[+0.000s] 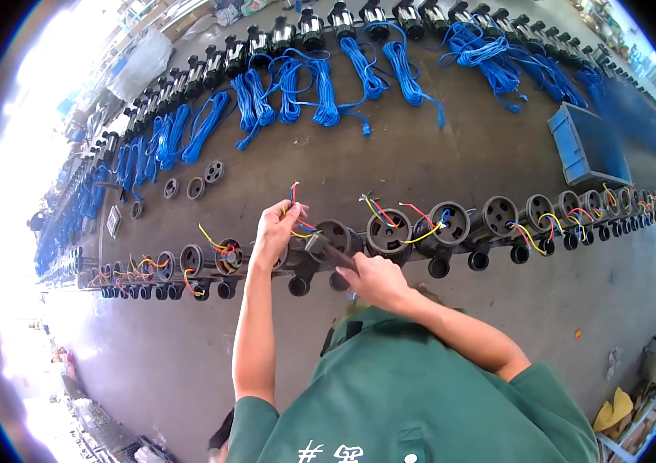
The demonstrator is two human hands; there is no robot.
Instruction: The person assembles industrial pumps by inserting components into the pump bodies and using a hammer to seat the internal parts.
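My left hand (273,229) is closed in a pinch on a bundle of thin wires (295,191), coloured red, blue and yellow, whose ends stick up above the fingers. My right hand (379,279) grips a dark, hammer-like tool (335,255) with a blocky grey end. That end lies across the front of a round black housing (333,234) in the row before me. Just right of it, another housing (387,233) has red, blue and yellow wires coming out of its face. The fingers of both hands partly hide what they hold.
The row of black housings (500,215) runs along the near bench edge, short black tubes beneath. Coiled blue cables (326,96) join black pump-like units (311,31) at the far side. A blue crate (586,147) stands at right; loose round covers (196,187) lie at left.
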